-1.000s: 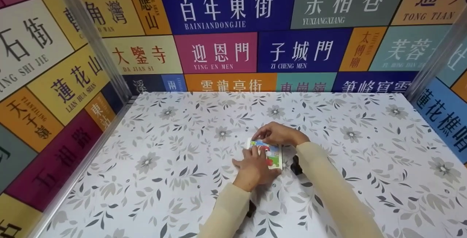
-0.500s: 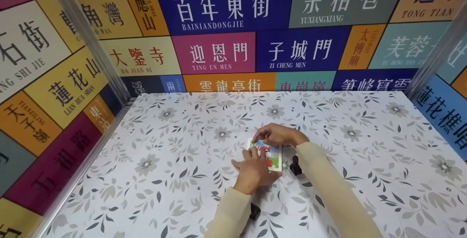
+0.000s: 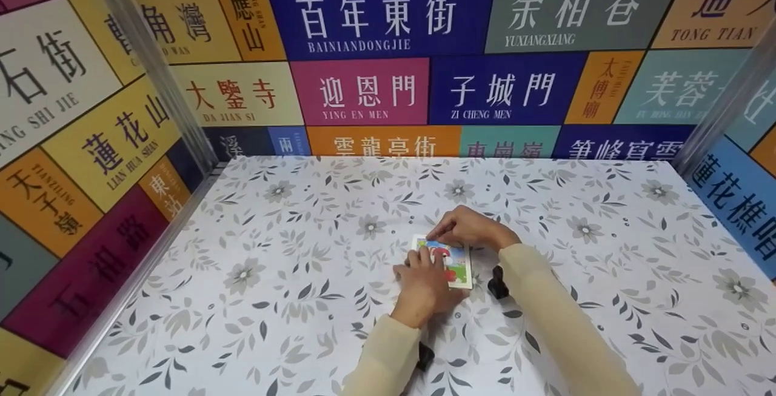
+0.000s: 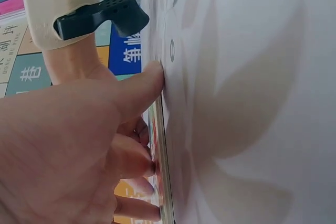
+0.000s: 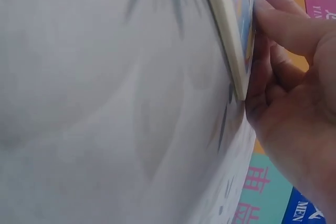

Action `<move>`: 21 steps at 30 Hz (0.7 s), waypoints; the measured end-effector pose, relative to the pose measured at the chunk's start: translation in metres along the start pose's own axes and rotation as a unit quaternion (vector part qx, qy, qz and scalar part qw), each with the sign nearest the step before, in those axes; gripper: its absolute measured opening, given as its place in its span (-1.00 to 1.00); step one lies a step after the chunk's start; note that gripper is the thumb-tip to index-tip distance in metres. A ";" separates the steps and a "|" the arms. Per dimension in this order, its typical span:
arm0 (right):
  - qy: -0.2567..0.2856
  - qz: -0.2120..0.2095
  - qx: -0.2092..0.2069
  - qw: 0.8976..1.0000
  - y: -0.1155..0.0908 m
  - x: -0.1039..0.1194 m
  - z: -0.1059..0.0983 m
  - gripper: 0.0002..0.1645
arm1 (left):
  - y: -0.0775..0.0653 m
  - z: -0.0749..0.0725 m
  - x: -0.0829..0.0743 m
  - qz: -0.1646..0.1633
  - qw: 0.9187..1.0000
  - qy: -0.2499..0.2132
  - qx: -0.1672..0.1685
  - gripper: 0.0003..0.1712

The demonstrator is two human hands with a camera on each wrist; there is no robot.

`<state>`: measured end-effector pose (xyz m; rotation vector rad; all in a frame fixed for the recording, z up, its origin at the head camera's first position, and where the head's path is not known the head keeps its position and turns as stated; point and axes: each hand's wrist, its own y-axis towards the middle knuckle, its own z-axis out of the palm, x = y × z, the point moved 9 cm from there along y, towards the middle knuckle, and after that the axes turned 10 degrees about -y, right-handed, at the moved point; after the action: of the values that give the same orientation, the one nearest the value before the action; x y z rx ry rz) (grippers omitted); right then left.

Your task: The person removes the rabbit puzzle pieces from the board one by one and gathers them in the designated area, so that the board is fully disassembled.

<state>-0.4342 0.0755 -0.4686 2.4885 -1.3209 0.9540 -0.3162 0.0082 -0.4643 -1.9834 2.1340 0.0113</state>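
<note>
A small, thick picture board (image 3: pixel 461 275) with a white border lies flat on the table; its red, blue and green print looks like a puzzle. My left hand (image 3: pixel 421 285) rests across its left part with fingers spread, the thumb along the near edge in the left wrist view. From the far side my right hand (image 3: pixel 471 226) reaches over the top edge. Its thumb (image 5: pixel 286 27) and index finger touch the picture face while the other fingers curl by the edge. Whether anything is pinched between the right fingertips is hidden.
A white cloth with grey flowers and leaves covers the table (image 3: pixel 291 226). Walls of coloured panels with lettering (image 3: pixel 357 90) stand at the back and sides, with clear corner posts (image 3: pixel 176 87). Black wrist cameras (image 3: pixel 498 284) sit under the sleeves.
Both hands stay at the board. The right fingertips have shifted slightly right along the top edge, and the left hand has moved only a little. The head view has tilted slightly.
</note>
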 end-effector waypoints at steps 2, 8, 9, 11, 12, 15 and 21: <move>-0.001 0.007 0.004 1.000 0.000 0.001 0.000 -0.76 | 0.000 -0.002 -0.001 0.004 1.000 0.003 -0.009 0.09; 0.008 0.038 0.024 0.999 0.001 0.003 0.002 -0.67 | 0.000 -0.005 -0.001 0.011 1.000 -0.007 -0.022 0.06; 0.011 0.042 0.028 0.999 0.001 0.003 0.003 -0.65 | 0.000 -0.004 -0.001 0.012 1.000 -0.010 -0.022 0.06; 0.019 0.043 0.039 0.998 0.002 0.003 0.006 -0.62 | 0.000 -0.004 0.000 0.011 1.000 -0.014 -0.021 0.06; 0.023 0.043 0.043 0.998 0.003 0.003 0.007 -0.62 | 0.000 -0.004 0.000 0.011 1.000 -0.016 -0.020 0.07; 0.036 0.046 0.050 0.997 0.003 0.001 0.008 -0.60 | 0.000 -0.003 0.001 0.009 1.000 -0.017 -0.019 0.07; 0.081 0.046 0.040 0.995 0.002 -0.001 0.006 -0.60 | 0.002 -0.002 0.001 0.002 1.000 -0.018 -0.009 0.08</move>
<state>-0.4340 0.0727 -0.4741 2.3654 -1.3798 1.2247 -0.3190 0.0069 -0.4624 -1.9738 2.1228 0.0681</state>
